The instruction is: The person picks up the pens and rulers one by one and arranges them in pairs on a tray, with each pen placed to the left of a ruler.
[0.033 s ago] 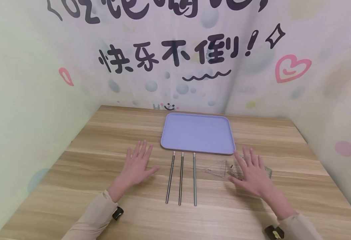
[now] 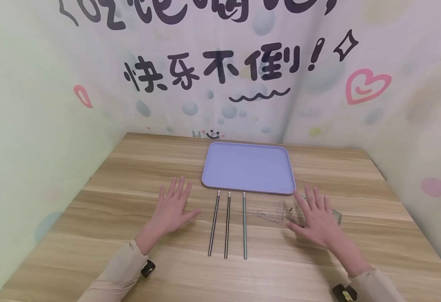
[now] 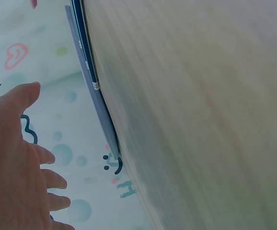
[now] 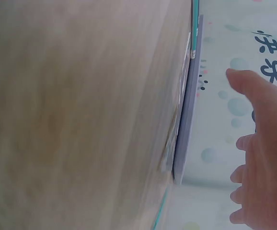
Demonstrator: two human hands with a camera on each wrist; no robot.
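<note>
Wood-grain table (image 2: 92, 235), printed cloth (image 2: 318, 105) behind. No change against the preceding head view. Left hand (image 2: 171, 212): spread wide, holding nothing, left of three pencils (image 2: 227, 226). Right hand (image 2: 318, 220): same, over partly hidden items beside a clear triangle ruler (image 2: 281, 214). Purple tray (image 2: 248, 167) at far centre. Judged: handling not begun.

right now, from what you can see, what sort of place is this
Probably an indoor desk corner set up for tabletop work: a wood-grain table in front of a printed backdrop with large lettering, with three pencils and a lilac tray laid out on it.
</note>
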